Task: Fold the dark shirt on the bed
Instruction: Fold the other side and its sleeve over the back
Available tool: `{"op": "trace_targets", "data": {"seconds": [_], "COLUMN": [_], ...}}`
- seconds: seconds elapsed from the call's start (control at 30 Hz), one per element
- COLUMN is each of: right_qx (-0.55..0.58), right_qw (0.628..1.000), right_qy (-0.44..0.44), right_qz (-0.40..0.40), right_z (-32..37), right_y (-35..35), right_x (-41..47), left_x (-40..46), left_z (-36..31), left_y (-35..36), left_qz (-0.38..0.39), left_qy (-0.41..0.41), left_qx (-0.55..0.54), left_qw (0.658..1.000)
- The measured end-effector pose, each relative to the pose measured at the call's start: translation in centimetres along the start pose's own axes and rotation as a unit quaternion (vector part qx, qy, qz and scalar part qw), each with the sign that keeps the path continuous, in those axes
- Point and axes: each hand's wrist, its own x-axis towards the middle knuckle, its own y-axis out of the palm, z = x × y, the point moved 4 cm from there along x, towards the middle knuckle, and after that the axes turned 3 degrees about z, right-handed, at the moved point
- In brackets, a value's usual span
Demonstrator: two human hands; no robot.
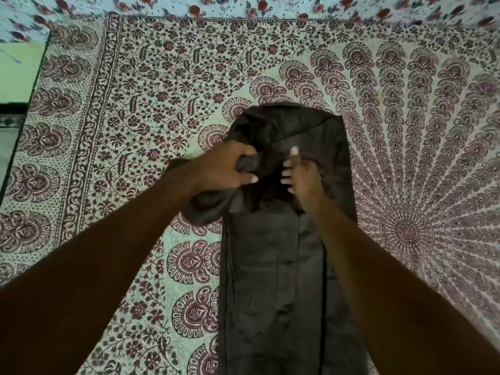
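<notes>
Head view, looking down along both forearms at a bed. A dark shirt (273,261) lay lengthwise on a patterned bedspread (151,85), its body already narrowed into a long strip that ran from the bottom edge of the frame up towards the middle. The upper part of the shirt was bunched and raised off the cloth rather than flat. The left hand (227,169) gripped a gathered fold of that upper fabric, fingers curled round it and thumb wrapped beneath, with more fabric hanging below the wrist. The right hand (300,171) rested on the shirt just beside the left, thumb raised and fingertips pointing towards the left hand; the fingers appeared fairly straight, and no fabric was seen pinched between them, though blur limited certainty. The two hands were near each other but not touching. A second cloth with red flowers (257,6) ran along the far edge of the bedspread. At the left edge, a pale green surface (19,71) bordered the bed.
</notes>
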Motion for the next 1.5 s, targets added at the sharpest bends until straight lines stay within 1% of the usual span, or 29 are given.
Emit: {"op": "trace_targets", "data": {"seconds": [0.03,0.07,0.13,0.2,0.33,0.4,0.47,0.53,0.6,0.63,0.67,0.73,0.77,0.87,0.93,0.97,1.0,1.03,1.07,1.1,1.13,1.17,1.2,1.23,1.27,1.33,1.4,1.43,1.5], "right_qx": [0.11,0.182,0.215,0.187,0.088,0.048,0.059,0.086,0.175,0.211,0.228,0.23,0.22,0.177,0.117,0.089,0.068,0.053,0.039,0.024,0.017,0.017,0.018,0.017,0.014,0.024,0.097,0.152,0.266], "right_qw": [0.99,0.971,0.957,0.965,0.99,0.996,0.997,0.996,0.983,0.976,0.971,0.971,0.974,0.984,0.992,0.995,0.996,0.997,0.997,0.997,0.996,0.995,0.994,0.993,0.992,0.992,0.986,0.979,0.951], "right_qy": [0.083,0.133,0.154,0.137,0.091,0.055,0.032,0.036,0.055,0.063,0.067,0.062,0.055,0.039,0.044,0.043,0.042,0.05,0.059,0.068,0.074,0.081,0.087,0.082,0.08,0.078,0.075,0.08,0.108], "right_qz": [0.042,0.081,0.115,0.122,0.063,0.042,0.031,0.009,-0.005,-0.002,0.002,0.012,0.013,0.004,0.019,0.026,0.028,0.029,0.032,0.04,0.05,0.061,0.07,0.083,0.093,0.099,0.111,0.114,0.112], "right_z": [-0.2,0.1,0.5,0.8,0.5,0.0,-0.6,-2.1,-4.0,-4.7,-5.1,-5.4,-5.3,-6.0,-6.7,-7.1,-7.7,-8.4,-9.1,-9.6,-10.3,-10.8,-11.4,-11.8,-12.2,-13.0,-14.0,-14.6,-15.6], "right_y": [0.2,0.1,-1.1,-2.6,-4.6,-6.1,-8.0,-9.7,-10.8,-11.0,-11.0,-11.0,-11.0,-11.3,-11.8,-12.1,-12.5,-12.8,-13.0,-13.1,-13.0,-12.9,-12.8,-12.7,-12.5,-12.1,-11.5,-11.2,-10.9], "right_x": [0.3,0.3,0.6,0.5,1.3,2.0,2.2,2.4,2.9,2.9,2.9,2.8,2.4,1.4,0.2,-0.3,-0.7,-1.1,-1.2,-1.5,-1.7,-2.0,-2.4,-3.1,-3.7,-5.3,-6.6,-7.1,-8.1], "left_x": [0.1,0.2,0.5,0.9,1.3,1.6,1.8,2.0,1.9,1.8,1.6,1.5,1.3,0.7,1.2,2.0,2.8,4.0,5.3,6.8,8.3,9.6,10.9,12.2,13.3,14.9,16.0,16.4,17.0], "left_z": [-1.0,-1.8,-3.1,-4.1,-6.1,-7.3,-7.9,-7.0,-5.5,-4.9,-4.6,-5.9,-7.5,-11.8,-13.0,-13.1,-13.0,-12.6,-12.1,-11.5,-11.1,-11.1,-11.2,-11.3,-11.4,-11.9,-12.4,-12.4,-12.1], "left_y": [1.1,2.2,4.6,6.8,10.0,11.3,12.1,12.3,12.0,12.0,11.9,12.5,13.0,14.6,14.7,14.7,14.7,14.6,14.3,13.6,12.8,12.0,11.8,11.9,12.1,12.4,12.7,12.8,13.1], "left_qz": [0.024,0.043,0.069,0.089,0.138,0.156,0.173,0.191,0.235,0.257,0.272,0.305,0.328,0.386,0.413,0.404,0.369,0.304,0.216,0.114,0.018,-0.042,-0.048,-0.022,0.02,0.084,0.096,0.091,0.08], "left_qy": [0.011,0.02,0.034,0.042,0.049,0.05,0.014,-0.017,-0.049,-0.066,-0.077,-0.078,-0.08,-0.119,-0.139,-0.158,-0.185,-0.207,-0.209,-0.18,-0.122,-0.049,0.014,0.06,0.083,0.085,0.069,0.056,0.03], "left_qx": [-0.001,-0.002,-0.011,-0.038,-0.06,-0.099,-0.114,-0.018,0.095,0.115,0.104,0.016,-0.061,-0.292,-0.37,-0.384,-0.384,-0.366,-0.325,-0.255,-0.17,-0.08,0.014,0.104,0.191,0.335,0.405,0.417,0.405], "left_qw": [1.0,0.999,0.997,0.994,0.987,0.981,0.978,0.981,0.966,0.957,0.954,0.949,0.939,0.867,0.821,0.815,0.826,0.855,0.897,0.943,0.978,0.995,0.999,0.993,0.978,0.935,0.907,0.902,0.91]}}
